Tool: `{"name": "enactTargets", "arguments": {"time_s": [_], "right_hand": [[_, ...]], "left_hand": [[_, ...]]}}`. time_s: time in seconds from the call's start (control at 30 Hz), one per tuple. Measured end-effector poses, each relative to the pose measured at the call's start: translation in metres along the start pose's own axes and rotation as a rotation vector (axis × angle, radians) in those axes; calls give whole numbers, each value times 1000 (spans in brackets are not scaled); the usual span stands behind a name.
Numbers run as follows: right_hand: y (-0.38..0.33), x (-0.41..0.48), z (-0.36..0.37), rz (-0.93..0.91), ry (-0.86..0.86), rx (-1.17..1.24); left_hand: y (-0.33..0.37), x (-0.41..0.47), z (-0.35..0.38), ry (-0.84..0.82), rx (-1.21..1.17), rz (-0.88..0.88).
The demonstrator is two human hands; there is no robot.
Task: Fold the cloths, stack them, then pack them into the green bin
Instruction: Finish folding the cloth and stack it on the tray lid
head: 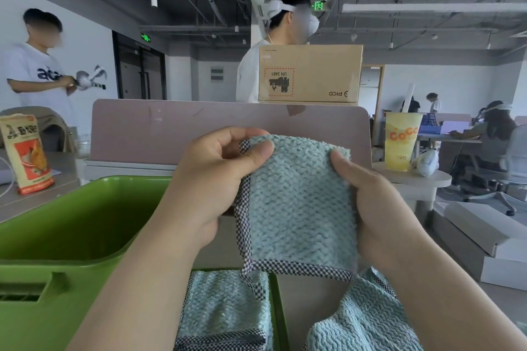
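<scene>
A folded teal cloth (299,202) with checked trim is held up between both hands. Its upper left corner is pinched by the left hand (211,179); its right edge is gripped by the right hand (373,205). The green bin (71,225) sits left of the left hand. A folded cloth stack (225,310) lies below the hands; a loose cloth (362,319) lies under the right wrist.

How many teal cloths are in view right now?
3. One teal cloth held up between left hand and right hand; one folded cloth below it on a green surface; one unfolded cloth at lower right. Others may be hidden.
</scene>
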State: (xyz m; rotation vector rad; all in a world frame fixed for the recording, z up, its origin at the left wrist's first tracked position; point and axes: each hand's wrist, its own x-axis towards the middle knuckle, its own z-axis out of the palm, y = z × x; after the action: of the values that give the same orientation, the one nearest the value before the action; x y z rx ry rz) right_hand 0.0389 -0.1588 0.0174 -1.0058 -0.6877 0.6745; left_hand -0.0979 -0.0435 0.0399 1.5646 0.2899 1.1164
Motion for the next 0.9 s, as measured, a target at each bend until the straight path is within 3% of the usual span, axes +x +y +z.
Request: {"name": "enactTargets", "arguments": {"time_s": [0.07, 0.13, 0.2, 0.3, 0.43, 0.5, 0.7, 0.9], "right_hand": [[2, 0, 2, 115, -120, 41], [5, 3, 2, 93, -174, 20], [7, 5, 1, 39, -163, 9], [5, 3, 0, -11, -120, 9], [0, 1, -1, -51, -58, 8], [-2, 0, -2, -62, -38, 11], [10, 2, 3, -116, 75, -5], [37, 6, 12, -303, 254, -445]], "left_hand": [[2, -1, -2, 25, -72, -44], [5, -2, -3, 16, -172, -79], [9, 2, 5, 3, -211, -142], [3, -7, 3, -116, -84, -173], [3, -3, 5, -313, -89, -424], [-6, -6, 0, -327, 6, -382], [-16, 0, 4, -125, 167, -182], [-17, 3, 4, 20, 304, -29]]}}
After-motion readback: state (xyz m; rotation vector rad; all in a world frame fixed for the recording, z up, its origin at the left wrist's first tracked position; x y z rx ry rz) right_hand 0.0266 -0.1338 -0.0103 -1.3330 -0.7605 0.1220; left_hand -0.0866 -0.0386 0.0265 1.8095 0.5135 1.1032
